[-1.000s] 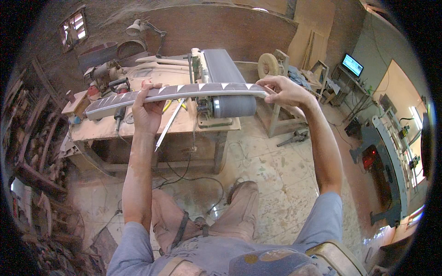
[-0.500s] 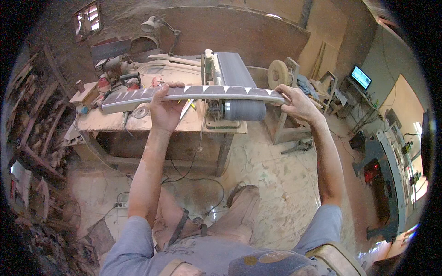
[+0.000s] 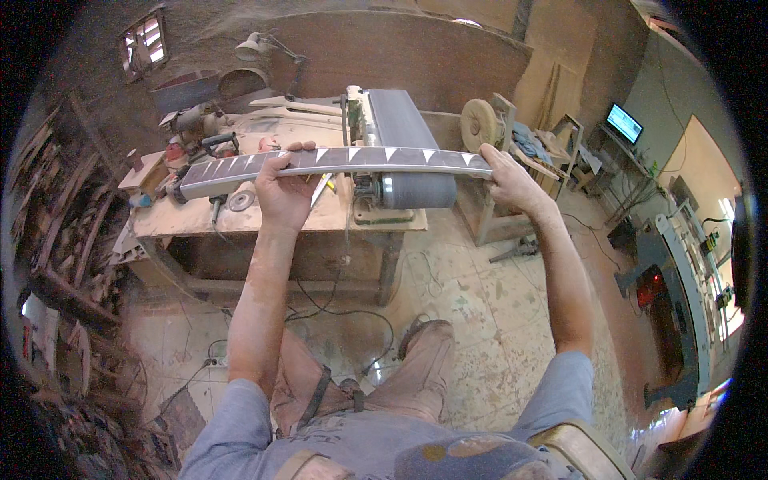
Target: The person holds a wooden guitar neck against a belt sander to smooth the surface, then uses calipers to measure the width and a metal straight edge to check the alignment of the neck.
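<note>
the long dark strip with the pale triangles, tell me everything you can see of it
The long dark strip is a narrow grey-black board, wood by the look of it, inlaid with pale triangles along its top face. It is held level across the belt sander on the dusty workbench. The left hand grips it near the middle, the right hand at its right end.

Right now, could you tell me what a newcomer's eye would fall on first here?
A long dark fretboard with pale triangular inlays, held level across the middle: the left hand grips it left of centre, the right hand its right end. Directly behind stands a belt sander on a dusty workbench, with a lit screen at far right.
</note>
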`<action>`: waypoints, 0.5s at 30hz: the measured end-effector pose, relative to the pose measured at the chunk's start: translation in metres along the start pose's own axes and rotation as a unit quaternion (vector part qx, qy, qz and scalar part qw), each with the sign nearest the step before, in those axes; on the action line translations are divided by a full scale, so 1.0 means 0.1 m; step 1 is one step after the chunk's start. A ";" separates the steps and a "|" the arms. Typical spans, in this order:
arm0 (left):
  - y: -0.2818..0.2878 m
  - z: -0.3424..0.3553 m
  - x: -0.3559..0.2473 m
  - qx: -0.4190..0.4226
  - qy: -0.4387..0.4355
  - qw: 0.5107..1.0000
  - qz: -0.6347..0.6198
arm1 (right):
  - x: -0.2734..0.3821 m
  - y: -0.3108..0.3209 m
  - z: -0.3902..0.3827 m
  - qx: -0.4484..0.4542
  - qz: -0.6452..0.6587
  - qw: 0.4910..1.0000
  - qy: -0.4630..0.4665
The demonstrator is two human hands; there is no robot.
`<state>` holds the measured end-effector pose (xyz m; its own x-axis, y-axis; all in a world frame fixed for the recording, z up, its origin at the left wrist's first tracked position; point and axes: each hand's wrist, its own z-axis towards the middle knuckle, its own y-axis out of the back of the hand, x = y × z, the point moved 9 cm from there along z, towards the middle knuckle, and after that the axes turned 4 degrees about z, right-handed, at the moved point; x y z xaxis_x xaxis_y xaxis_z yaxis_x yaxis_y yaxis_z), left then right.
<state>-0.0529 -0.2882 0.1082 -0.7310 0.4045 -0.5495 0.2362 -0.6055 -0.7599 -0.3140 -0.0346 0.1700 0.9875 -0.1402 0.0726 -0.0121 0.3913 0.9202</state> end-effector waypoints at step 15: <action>-0.19 0.05 -0.07 0.130 -0.011 0.978 -0.164 | 0.23 0.12 -0.11 -0.257 -0.168 0.949 0.079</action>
<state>-0.0557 -0.2832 0.1281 -0.7542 0.5935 -0.2809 -0.1827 -0.6006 -0.7784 -0.2898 -0.0236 0.1786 0.9338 -0.2138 -0.2868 0.3458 0.7453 0.5701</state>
